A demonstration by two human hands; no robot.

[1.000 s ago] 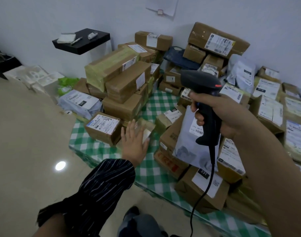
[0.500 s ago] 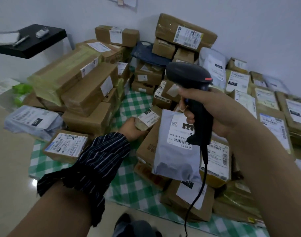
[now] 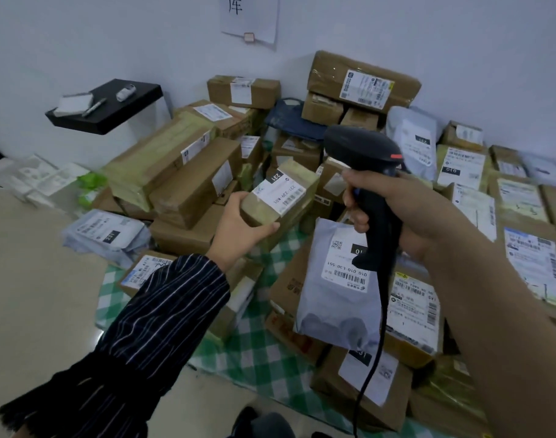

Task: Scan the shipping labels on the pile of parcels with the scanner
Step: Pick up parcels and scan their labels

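Observation:
My left hand (image 3: 238, 229) grips a small taped cardboard parcel (image 3: 297, 184) by its near end and holds it lifted above the pile, its white shipping label (image 3: 281, 192) marked 231 facing up. My right hand (image 3: 393, 213) holds the black corded scanner (image 3: 365, 153) by its handle, just right of that parcel, the head pointing away and to the left. Below the scanner a grey poly mailer (image 3: 333, 295) with a barcode label leans on brown boxes. Many labelled cardboard parcels (image 3: 188, 184) are heaped on a green checked cloth (image 3: 264, 355).
A black wall shelf (image 3: 112, 112) with a notepad and pen hangs at the left. White packets (image 3: 39, 181) lie on the floor at far left. A paper sheet (image 3: 248, 17) hangs on the white wall. Beige floor (image 3: 33, 311) lies to the left of the cloth.
My left hand reached into the pile, took the small parcel and raised it with its label up. The scanner in my right hand stayed in about the same place.

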